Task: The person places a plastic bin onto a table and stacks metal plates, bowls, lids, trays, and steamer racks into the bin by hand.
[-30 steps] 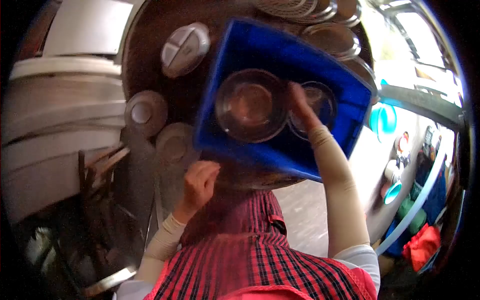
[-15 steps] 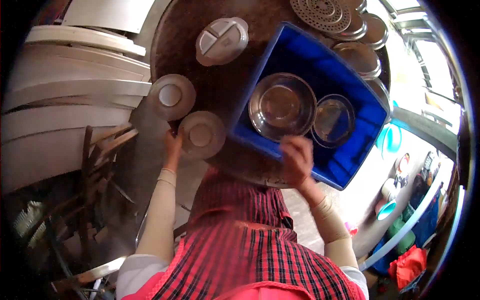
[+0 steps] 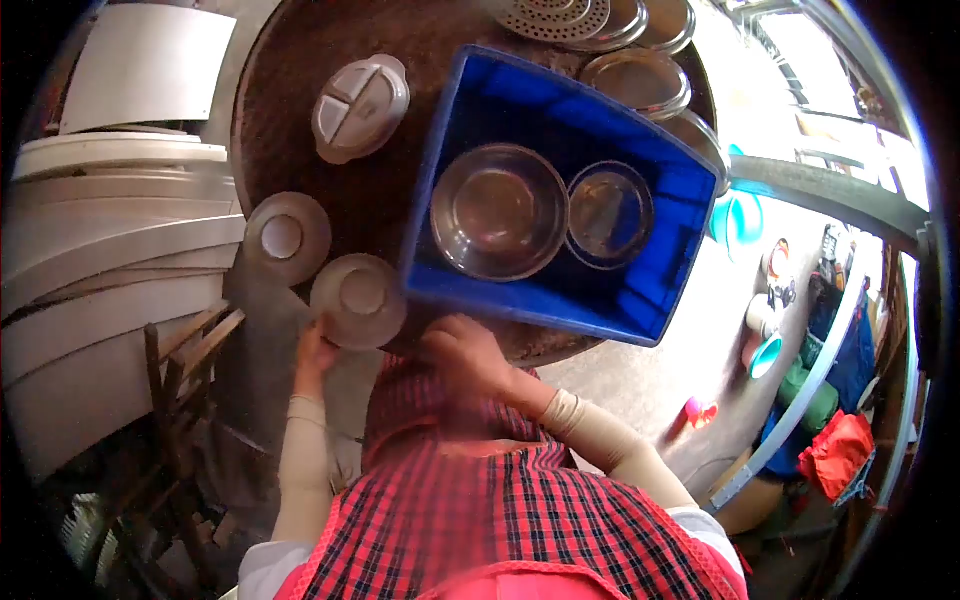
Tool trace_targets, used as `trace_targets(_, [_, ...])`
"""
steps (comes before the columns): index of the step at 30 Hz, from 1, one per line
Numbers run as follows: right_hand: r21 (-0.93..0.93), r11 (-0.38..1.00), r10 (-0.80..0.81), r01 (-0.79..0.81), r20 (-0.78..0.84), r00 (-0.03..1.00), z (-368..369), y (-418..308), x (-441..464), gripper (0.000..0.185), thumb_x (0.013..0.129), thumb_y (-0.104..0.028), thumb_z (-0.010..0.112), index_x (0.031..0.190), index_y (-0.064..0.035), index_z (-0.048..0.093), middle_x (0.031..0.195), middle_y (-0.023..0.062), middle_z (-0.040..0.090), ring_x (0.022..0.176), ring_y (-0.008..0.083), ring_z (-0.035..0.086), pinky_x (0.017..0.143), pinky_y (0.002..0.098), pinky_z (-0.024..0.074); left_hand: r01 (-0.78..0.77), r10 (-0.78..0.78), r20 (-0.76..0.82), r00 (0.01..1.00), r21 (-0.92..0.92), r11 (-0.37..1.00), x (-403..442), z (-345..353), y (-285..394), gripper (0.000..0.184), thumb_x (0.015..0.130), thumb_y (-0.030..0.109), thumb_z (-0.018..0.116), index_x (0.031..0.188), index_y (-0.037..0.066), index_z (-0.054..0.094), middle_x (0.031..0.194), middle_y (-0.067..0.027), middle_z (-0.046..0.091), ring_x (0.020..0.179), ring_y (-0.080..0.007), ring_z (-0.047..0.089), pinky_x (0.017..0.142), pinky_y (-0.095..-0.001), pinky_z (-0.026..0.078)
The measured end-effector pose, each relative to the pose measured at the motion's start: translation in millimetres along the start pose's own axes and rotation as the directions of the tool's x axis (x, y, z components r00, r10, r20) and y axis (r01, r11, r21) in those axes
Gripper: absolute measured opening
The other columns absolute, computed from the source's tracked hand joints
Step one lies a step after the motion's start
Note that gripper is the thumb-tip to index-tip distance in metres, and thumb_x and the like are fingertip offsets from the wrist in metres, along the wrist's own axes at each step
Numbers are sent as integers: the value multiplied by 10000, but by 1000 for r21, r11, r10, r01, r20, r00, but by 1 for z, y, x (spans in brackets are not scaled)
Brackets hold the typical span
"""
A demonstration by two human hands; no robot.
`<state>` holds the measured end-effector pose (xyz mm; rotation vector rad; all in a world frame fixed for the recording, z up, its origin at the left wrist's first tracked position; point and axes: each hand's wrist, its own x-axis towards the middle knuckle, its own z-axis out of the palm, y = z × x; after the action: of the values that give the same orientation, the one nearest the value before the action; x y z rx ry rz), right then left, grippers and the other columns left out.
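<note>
My left hand (image 3: 316,350) grips the near-left rim of a whitish bowl (image 3: 358,302) at the table's front edge. A second, similar bowl (image 3: 287,238) sits just behind it to the left. My right hand (image 3: 465,350), its fingers curled, is between that held bowl and the front wall of a blue plastic bin (image 3: 540,316); whatever it may hold is hidden. Inside the bin lie a large shiny metal basin (image 3: 500,212) and a smaller round, see-through-looking dish (image 3: 608,215) to its right.
The round dark table (image 3: 280,130) also bears a white divided plate (image 3: 361,108). Behind the bin are a perforated steamer plate (image 3: 555,15) and several metal lids or trays (image 3: 640,82). White boards (image 3: 120,225) are stacked at left, beside a wooden chair frame (image 3: 180,370).
My right hand has moved left from the bin's front rim toward the held bowl. My left hand stays at that bowl's rim. The whole view has shifted, with the table now further left.
</note>
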<state>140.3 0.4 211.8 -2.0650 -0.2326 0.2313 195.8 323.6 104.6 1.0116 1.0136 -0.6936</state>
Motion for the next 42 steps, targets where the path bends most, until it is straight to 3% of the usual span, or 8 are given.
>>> trace_targets(12, [284,959,-32,10,70,997,-32,-30,12,318,763,-112,630,1070,-72,558,974,115,576,869,311,578,727,387,488,-562,562,-4,827,35,827,-132,-15,33,348,790,56,612,1124,75,518,1065,-68,559,936,-222,548,847,-379,456])
trace_targets(15, [671,708,148,-220,163,975,-60,-79,29,575,795,-206,660,1297,-102,401,1111,135,543,1033,269,537,869,368,442,-651,595,507,623,758,35,-209,97,92,140,793,91,617,914,23,593,921,-114,603,790,-242,598,717,-380,493])
trace_targets(18, [912,392,93,-120,90,992,-72,-84,32,963,751,-353,707,1423,-94,68,1332,167,359,1260,260,311,1049,374,234,-818,577,654,490,573,45,-211,160,65,66,726,46,590,765,-2,570,832,-138,603,719,-287,605,641,-369,496])
trace_targets(21, [946,285,372,-157,42,927,-89,-69,20,917,751,-312,712,1413,-74,124,1318,150,376,1249,242,319,1038,360,249,-858,408,910,75,268,-439,-188,207,39,78,677,23,572,752,11,554,821,-141,580,737,-313,590,625,-363,495])
trace_targets(24, [926,328,634,-189,-67,771,-106,-56,9,736,750,-183,698,1338,-47,278,1230,112,444,1121,212,439,952,338,352,-797,44,966,253,234,-557,-189,255,29,112,744,50,559,830,-16,586,863,-149,572,785,-302,572,660,-355,489])
trace_targets(30, [928,367,705,61,-321,632,-95,44,0,528,694,-5,571,1208,-32,454,1092,56,547,962,165,537,811,263,444,-887,308,951,23,162,-433,-156,273,18,180,691,24,631,869,6,606,896,-108,580,841,-289,562,780,-393,450])
trace_targets(36, [825,553,751,-115,-434,498,-62,158,7,533,687,-3,531,1213,-41,454,1104,57,547,978,193,537,798,314,470,-735,739,632,233,612,-292,-92,152,55,49,785,8,589,831,16,605,876,-125,590,831,-281,570,738,-368,462])
trace_targets(42, [951,280,851,-130,-184,492,-60,147,15,533,682,-25,525,1210,-39,454,1120,77,538,991,218,540,818,324,468,-511,914,288,287,853,-108,-1,-4,118,167,830,132,608,960,27,615,936,-104,574,833,-223,557,722,-311,458])
